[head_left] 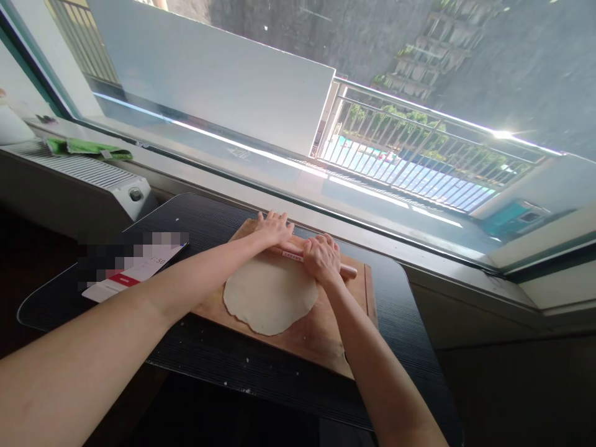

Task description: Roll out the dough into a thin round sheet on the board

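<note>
A sheet of rolled dough (270,298), pale and roughly round with an uneven edge, lies on a wooden board (333,338). Across its far part rests a wooden rolling pin (348,271) with small printed marks at its middle. My left hand (274,228) lies over the pin's left part, its fingers reaching forward past it and the palm pressed down. Toward the right end, my right hand (323,254) is curled over the pin. The pin's left end is hidden under my left hand. Both arms stretch forward over the board.
A black table (395,310) with pale crumbs bears the board. At its left lies a phone (139,270) with a lit screen, partly pixelated. Behind are a window sill (223,198) and large window. A white radiator (88,167) with a green cloth (88,148) stands left.
</note>
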A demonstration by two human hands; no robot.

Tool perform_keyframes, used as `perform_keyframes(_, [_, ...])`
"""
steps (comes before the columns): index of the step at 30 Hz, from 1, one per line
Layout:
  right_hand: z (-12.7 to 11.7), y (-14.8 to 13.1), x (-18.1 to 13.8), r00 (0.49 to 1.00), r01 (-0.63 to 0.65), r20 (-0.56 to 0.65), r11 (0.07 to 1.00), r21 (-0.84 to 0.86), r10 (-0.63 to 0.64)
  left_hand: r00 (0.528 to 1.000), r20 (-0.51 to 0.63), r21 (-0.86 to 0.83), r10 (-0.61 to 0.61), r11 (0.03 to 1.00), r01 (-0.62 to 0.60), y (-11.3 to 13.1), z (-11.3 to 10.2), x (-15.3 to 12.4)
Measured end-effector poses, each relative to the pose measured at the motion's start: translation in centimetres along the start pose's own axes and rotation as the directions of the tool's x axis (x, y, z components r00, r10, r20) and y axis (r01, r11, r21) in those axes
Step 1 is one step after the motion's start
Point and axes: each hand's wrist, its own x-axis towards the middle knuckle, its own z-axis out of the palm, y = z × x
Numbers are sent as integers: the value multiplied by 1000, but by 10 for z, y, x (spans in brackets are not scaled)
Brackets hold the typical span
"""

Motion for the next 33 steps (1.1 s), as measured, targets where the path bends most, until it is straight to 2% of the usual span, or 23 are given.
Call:
perform_keyframes(3, [-2, -3, -3, 996, -48, 80, 999, 1, 47, 998, -66, 6, 18, 1000, -17, 1, 0, -15])
perform_keyframes(9, [2, -7, -20, 995, -91, -30, 995, 45, 93, 979, -133, 52, 156, 987, -150, -10, 12, -50])
perform_keyframes(12, [4, -6, -14, 996, -91, -1, 994, 64, 92, 982, -92, 56, 163, 986, -158, -11, 13, -44])
perform_keyframes(17, [-3, -2, 12, 988, -142, 80, 985, 96, 135, 998, -30, 20, 54, 998, -53, -5, 5, -18])
perform_keyframes(23, [-1, -3, -6, 999, -32, 42, 998, 47, 30, 989, -33, 21, 144, 989, -144, -10, 10, -24])
perform_keyframes(29, [-7, -1, 22, 969, -188, 180, 978, 94, 169, 999, 29, 13, 35, 999, -35, -5, 3, 4])
perform_keyframes(31, [-6, -2, 17, 974, -164, 174, 983, 85, 147, 997, 54, 13, 46, 999, -47, -6, 4, 0])
perform_keyframes(33, [-4, -3, 2, 989, -86, 128, 994, 63, 77, 994, 61, 18, 87, 996, -89, -9, 6, -11])
